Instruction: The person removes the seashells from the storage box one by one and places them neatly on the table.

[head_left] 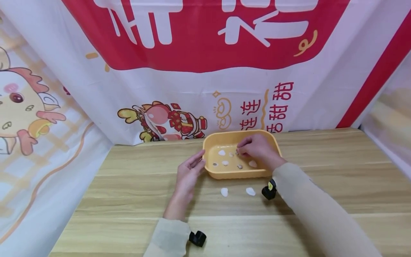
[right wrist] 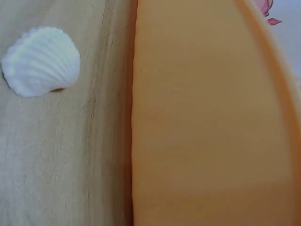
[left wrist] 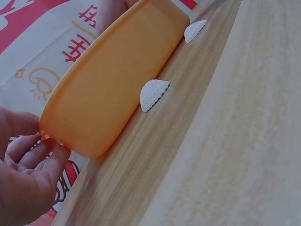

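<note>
A shallow yellow-orange plastic basin (head_left: 240,174) stands near the back of the wooden table. My left hand (head_left: 188,173) holds its left end, with fingertips at the rim and outer wall; the left wrist view shows this hand (left wrist: 28,169) close up. Over the basin's right side reaches my right hand (head_left: 257,147), its thumb and fingers pinching a small greyish shell (head_left: 237,152) close above the floor. Several shells lie inside, among them a white one (head_left: 222,152) and a pinkish one (head_left: 253,164). The right wrist view shows only the basin's outer wall (right wrist: 211,113), not the hand.
Two white ribbed seashells lie on the table (head_left: 135,200) in front of the basin, a left one (head_left: 224,192) and a right one (head_left: 250,191). A printed red-and-white cloth (head_left: 199,57) hangs right behind the basin. Black cameras sit on both wrists.
</note>
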Motion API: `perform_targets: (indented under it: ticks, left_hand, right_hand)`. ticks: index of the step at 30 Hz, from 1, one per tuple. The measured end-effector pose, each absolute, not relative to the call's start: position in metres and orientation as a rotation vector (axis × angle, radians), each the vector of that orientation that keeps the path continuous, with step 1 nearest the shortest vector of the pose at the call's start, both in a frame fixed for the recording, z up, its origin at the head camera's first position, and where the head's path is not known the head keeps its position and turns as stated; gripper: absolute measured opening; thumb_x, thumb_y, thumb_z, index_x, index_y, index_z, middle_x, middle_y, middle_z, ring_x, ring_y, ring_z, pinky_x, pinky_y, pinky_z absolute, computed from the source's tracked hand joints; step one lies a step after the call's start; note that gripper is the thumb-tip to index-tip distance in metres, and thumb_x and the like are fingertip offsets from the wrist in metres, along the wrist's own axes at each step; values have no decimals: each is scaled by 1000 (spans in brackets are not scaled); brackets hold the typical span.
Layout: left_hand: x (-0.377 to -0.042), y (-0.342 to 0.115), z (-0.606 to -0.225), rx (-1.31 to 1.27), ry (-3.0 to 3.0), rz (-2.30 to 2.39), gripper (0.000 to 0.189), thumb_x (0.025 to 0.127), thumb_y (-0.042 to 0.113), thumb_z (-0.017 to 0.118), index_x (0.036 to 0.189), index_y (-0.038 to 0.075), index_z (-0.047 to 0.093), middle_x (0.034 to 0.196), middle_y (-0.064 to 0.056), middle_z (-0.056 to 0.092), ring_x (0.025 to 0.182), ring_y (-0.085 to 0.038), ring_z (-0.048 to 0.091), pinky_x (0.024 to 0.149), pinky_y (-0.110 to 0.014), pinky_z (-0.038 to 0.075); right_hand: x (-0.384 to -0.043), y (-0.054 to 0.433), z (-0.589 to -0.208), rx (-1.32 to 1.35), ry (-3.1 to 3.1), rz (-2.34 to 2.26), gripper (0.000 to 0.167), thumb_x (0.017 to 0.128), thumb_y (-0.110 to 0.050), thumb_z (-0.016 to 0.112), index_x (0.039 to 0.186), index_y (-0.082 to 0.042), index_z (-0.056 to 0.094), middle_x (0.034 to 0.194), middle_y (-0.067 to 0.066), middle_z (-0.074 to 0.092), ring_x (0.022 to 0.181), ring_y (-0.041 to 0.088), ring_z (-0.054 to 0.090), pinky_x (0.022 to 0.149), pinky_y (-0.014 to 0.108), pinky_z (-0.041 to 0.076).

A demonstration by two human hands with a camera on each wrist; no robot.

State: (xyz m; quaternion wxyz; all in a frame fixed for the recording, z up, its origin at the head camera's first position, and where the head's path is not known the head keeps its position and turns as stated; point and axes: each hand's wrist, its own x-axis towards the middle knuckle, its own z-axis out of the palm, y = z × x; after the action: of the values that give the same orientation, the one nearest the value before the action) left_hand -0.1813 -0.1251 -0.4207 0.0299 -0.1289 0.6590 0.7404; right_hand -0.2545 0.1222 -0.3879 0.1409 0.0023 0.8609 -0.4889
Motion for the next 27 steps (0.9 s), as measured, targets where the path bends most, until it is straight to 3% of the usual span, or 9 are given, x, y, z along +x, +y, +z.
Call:
perform_targets:
  ticks: [14, 27]
  left_hand:
    - [-181, -125, -422, -385, 2025, 2301, 42, 104, 5, 67, 143, 20, 69, 157, -6, 61, 142, -26, 62, 118, -38, 56]
    - [-180, -126, -420, -388, 2038, 2293, 42, 104, 5, 67, 143, 19, 69, 157, -6, 61, 142, -27, 61, 118, -37, 56]
  right_hand:
    - [-268, 118, -400, 63, 2536, -1300, 15, 93, -17, 84, 103, -5, 81, 90, 7, 76, 79, 17, 65, 67, 24, 56]
    - [-270, 117, -404, 29, 2570, -1246, 16, 89, -17, 88, 99, -7, 79, 87, 5, 73, 75, 15, 64, 65, 23, 56]
